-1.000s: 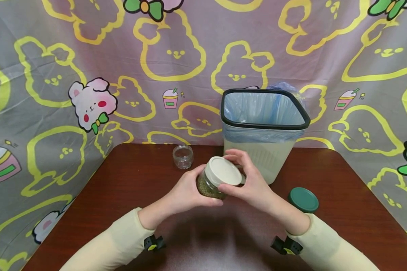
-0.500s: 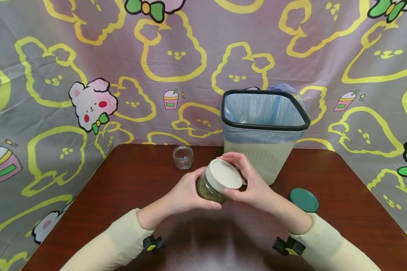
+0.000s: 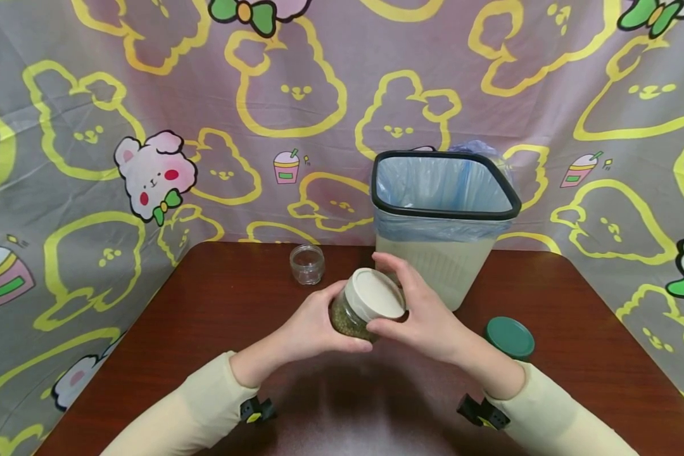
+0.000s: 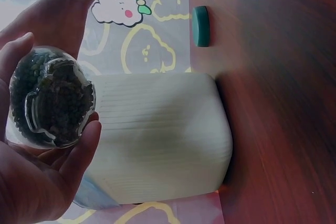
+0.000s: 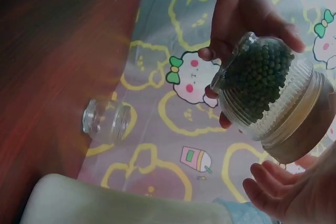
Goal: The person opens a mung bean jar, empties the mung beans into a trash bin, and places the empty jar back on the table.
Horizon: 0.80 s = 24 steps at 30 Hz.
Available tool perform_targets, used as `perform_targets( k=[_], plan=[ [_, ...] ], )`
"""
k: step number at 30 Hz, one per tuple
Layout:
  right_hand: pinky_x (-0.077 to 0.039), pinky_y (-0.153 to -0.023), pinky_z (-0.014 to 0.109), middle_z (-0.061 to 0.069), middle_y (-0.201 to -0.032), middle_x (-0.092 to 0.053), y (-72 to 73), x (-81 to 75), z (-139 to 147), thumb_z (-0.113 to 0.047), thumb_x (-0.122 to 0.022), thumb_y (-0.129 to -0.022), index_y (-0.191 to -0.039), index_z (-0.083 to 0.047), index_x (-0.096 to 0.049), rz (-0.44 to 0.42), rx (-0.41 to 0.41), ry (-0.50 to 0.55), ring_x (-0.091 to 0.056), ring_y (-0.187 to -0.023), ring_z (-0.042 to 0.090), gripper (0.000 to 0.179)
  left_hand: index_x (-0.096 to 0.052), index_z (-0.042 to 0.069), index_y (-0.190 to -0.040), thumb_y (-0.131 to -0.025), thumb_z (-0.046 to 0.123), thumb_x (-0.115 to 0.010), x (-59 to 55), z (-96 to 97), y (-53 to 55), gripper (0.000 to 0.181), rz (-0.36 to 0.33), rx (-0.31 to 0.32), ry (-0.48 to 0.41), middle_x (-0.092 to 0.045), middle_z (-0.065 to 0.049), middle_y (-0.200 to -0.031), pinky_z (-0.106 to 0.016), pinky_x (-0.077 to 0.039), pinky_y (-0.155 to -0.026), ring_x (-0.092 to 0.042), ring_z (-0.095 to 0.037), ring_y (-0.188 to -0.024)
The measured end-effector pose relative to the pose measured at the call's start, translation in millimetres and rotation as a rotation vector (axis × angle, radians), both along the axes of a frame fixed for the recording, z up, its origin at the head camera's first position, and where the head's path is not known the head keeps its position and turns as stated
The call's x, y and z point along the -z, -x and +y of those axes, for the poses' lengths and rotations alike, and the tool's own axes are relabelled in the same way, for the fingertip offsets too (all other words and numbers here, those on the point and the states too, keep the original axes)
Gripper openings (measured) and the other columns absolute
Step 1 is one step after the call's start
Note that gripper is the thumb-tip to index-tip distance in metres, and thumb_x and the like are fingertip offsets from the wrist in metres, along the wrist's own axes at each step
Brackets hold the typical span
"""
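A glass jar (image 5: 257,80) of small green beans is tilted above the table in the head view, with a cream lid (image 3: 376,294) on its mouth. My left hand (image 3: 310,320) grips the jar's body, thumb on the near side. In the left wrist view the jar's bottom (image 4: 52,98) faces the camera. My right hand (image 3: 418,310) curves round the lid, thumb at its near edge. Some of that hand's fingers (image 5: 268,182) stand slightly off the lid's rim in the right wrist view.
Beyond the hands, a small clear jar (image 3: 307,265) sits at the table's far side. A cream bin (image 3: 427,259) lined with a blue bag stands back right. To the right lies a green lid (image 3: 510,336) on the brown table (image 3: 216,316). Patterned cloth hangs behind.
Over the last second, the right hand has shifted round the lid, and its upper fingers have lifted slightly from the rim. The left hand has held the jar in nearly the same place.
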State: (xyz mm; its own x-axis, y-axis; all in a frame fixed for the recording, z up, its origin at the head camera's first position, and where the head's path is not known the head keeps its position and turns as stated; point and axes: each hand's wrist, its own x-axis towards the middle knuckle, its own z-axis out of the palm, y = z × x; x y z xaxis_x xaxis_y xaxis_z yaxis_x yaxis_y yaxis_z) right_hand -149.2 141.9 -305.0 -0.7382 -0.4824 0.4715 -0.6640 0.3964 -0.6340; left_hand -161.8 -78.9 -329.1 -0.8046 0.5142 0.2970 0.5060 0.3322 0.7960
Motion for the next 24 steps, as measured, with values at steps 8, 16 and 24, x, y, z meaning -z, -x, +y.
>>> perform_targets(
  k=[8,16,24],
  plan=[
    [-0.046,-0.084,0.042,0.007,-0.125,-0.051,0.8,-1.0,-1.7,-0.024,-0.084,-0.076,-0.142,-0.008,-0.037,0.001,0.067,0.006,-0.050,-0.107,0.020,0.083,-0.053,0.008,-0.132,-0.062,0.026,-0.092,-0.9,0.1,-0.4,0.082,-0.003,-0.016,0.001,-0.063,0.003,-0.112,-0.033,-0.049,-0.085,-0.059,-0.012,-0.098],
    [-0.043,-0.085,0.041,0.005,-0.127,-0.052,2.6,-3.7,-0.9,-0.017,-0.084,-0.075,-0.140,-0.012,-0.037,-0.059,0.005,0.070,-0.049,-0.109,0.019,0.080,-0.053,0.009,-0.132,-0.063,0.026,-0.092,-0.4,-0.5,0.1,0.081,-0.017,-0.012,0.001,-0.063,0.003,-0.113,-0.034,-0.050,-0.085,-0.058,-0.012,-0.098],
    [-0.041,-0.089,0.042,0.003,-0.133,-0.051,6.0,-1.6,3.7,-0.018,-0.080,-0.079,-0.140,-0.012,-0.037,-0.076,-0.092,0.118,-0.046,-0.119,0.020,0.075,-0.053,0.009,-0.132,-0.064,0.027,-0.091,-1.7,-1.5,1.2,0.080,-0.036,0.010,0.002,-0.062,0.003,-0.113,-0.034,-0.049,-0.085,-0.058,-0.013,-0.099]
  ],
)
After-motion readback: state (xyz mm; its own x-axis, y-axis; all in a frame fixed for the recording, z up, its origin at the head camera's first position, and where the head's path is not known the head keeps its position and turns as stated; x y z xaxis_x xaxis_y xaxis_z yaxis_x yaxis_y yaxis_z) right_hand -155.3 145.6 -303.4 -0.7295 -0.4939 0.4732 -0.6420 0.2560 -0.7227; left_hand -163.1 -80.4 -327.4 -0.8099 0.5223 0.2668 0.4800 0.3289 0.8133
